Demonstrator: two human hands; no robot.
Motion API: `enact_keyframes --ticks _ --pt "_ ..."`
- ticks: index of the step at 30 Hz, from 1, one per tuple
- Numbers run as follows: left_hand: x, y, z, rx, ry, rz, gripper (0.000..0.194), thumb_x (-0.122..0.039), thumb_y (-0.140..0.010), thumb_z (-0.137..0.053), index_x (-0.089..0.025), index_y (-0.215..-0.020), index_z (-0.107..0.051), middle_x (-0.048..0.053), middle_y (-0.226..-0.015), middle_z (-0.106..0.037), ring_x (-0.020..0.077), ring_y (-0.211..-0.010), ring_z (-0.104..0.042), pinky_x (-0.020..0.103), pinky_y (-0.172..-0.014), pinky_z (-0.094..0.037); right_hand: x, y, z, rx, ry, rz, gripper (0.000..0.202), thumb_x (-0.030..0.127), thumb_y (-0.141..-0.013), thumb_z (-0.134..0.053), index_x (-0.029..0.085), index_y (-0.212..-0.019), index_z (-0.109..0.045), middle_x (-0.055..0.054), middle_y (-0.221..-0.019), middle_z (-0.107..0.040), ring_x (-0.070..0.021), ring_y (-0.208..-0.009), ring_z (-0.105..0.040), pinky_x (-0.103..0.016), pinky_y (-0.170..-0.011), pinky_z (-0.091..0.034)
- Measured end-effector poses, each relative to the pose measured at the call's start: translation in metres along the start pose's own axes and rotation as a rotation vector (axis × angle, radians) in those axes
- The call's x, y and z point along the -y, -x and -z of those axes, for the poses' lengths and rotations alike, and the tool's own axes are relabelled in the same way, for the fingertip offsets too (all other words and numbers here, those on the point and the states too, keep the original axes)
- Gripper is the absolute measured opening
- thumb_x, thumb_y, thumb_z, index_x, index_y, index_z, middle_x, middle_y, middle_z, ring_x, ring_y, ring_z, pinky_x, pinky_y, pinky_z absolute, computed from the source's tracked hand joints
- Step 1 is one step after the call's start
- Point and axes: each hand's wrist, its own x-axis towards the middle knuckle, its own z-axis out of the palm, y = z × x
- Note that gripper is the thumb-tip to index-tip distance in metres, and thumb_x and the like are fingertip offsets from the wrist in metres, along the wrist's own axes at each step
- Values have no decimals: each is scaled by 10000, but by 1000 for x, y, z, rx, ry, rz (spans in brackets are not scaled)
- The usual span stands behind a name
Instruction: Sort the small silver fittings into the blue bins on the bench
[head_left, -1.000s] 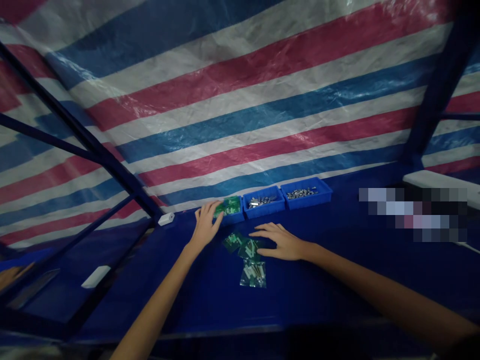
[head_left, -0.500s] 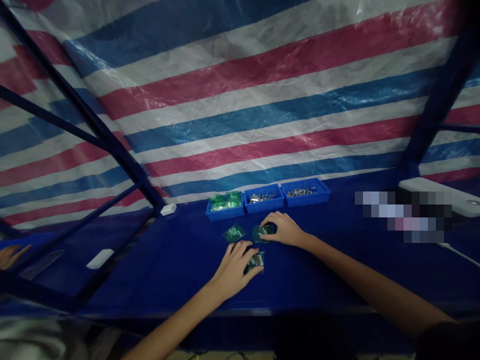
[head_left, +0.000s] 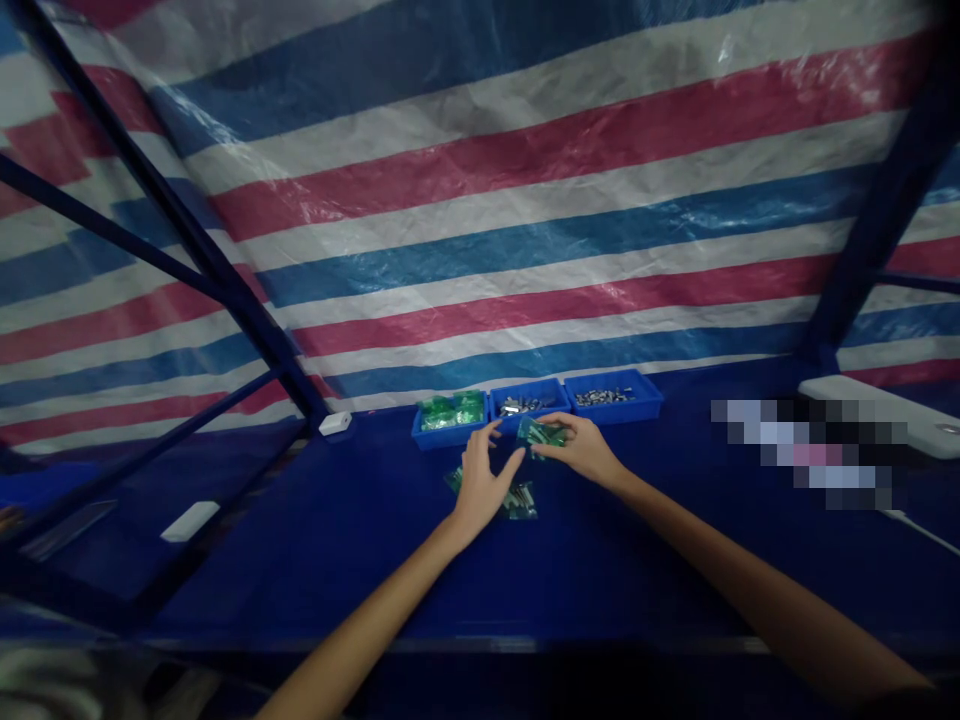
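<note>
My right hand (head_left: 581, 450) pinches a small green packet (head_left: 541, 437) just in front of the middle blue bin. To its left, my left hand (head_left: 484, 480) has its thumb and fingers apart, with nothing between them. Below its thumb a clear green packet with metal pieces (head_left: 520, 500) lies on the blue table. Another green packet (head_left: 454, 480) is mostly hidden behind my left hand. Green packets (head_left: 451, 410) fill the left bin. The middle bin (head_left: 525, 400) and the right bin (head_left: 615, 398) hold small metal parts.
A white adapter (head_left: 335, 423) sits left of the bins, and a white box (head_left: 190, 522) lies farther left. At the right are a long white device (head_left: 885, 410), a pixelated area and a white cable. Blue frame posts (head_left: 247, 320) rise beside a striped sheet.
My left hand has let go of the lower packet and moved up beside my right hand. My right hand has lifted its packet toward the bins.
</note>
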Motion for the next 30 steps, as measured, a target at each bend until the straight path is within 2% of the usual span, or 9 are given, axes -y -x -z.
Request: enact_keyframes --ticks 2,5,10,13,17,19,22,25,30 --pt "1 -13 -1 49 155 16 392 -432 -799 -535 -233 -1136 -512 38 -899 -603 176 -852 -563 342 -809 -419 5 1 -3 21 -124 -46 461 378 -573 -752 151 -951 -614 -53 -828 -680 -187 -733 -644 -321 -670 -534" --pt "3 -25 -1 133 336 36 304 -408 -767 -581 -198 -987 -569 -13 -680 -591 140 -693 -567 288 -719 -433 11 3 -7 65 -207 -84 484 347 -524 -783 162 -940 -619 -52 -859 -689 -195 -782 -654 -331 -707 -546" --pt "10 -25 1 26 401 94 244 -391 -741 -612 -189 -865 -551 -8 -693 -585 135 -695 -561 268 -690 -429 16 3 -6 117 -265 -105 508 310 -529 -788 182 -994 -629 -51 -892 -701 -197 -823 -663 -369 -789 -542" --pt "8 -21 3 0 360 15 227 -388 -757 -599 -201 -872 -545 28 -837 -619 156 -804 -576 290 -751 -429 16 2 -2 55 -170 10 313 339 -625 -731 184 -890 -675 -53 -867 -705 -202 -828 -662 -389 -822 -524" --pt "3 -17 4 70 153 -143 261 -412 -700 -666 -227 -868 -591 36 -903 -653 201 -880 -579 378 -859 -388 18 6 1 20 45 247 98 318 -718 -668 232 -750 -703 -30 -918 -700 -202 -930 -631 -393 -905 -468" --pt "3 -16 4 81 50 -182 236 -426 -697 -668 -239 -831 -617 21 -873 -664 205 -868 -575 398 -866 -378 19 8 0 34 95 261 95 311 -726 -665 239 -774 -704 -22 -901 -703 -194 -914 -633 -374 -890 -474" --pt "6 -18 7 101 -19 -152 182 -416 -767 -594 -241 -796 -633 8 -801 -665 188 -802 -574 378 -816 -401 16 11 -5 60 115 178 229 344 -727 -659 224 -921 -681 -27 -881 -707 -187 -831 -651 -346 -800 -510" --pt "13 -27 22 62 -6 -126 179 -392 -789 -567 -227 -794 -636 16 -810 -668 186 -798 -589 361 -811 -419 13 11 -9 60 149 134 300 357 -754 -622 211 -1014 -651 -34 -881 -709 -187 -821 -654 -337 -765 -511" --pt "43 -54 68 -198 15 -102 173 -357 -783 -563 -210 -832 -640 21 -881 -666 182 -852 -600 319 -812 -451 13 10 -10 34 199 125 262 359 -795 -562 214 -989 -659 -40 -877 -705 -186 -826 -649 -331 -747 -500"
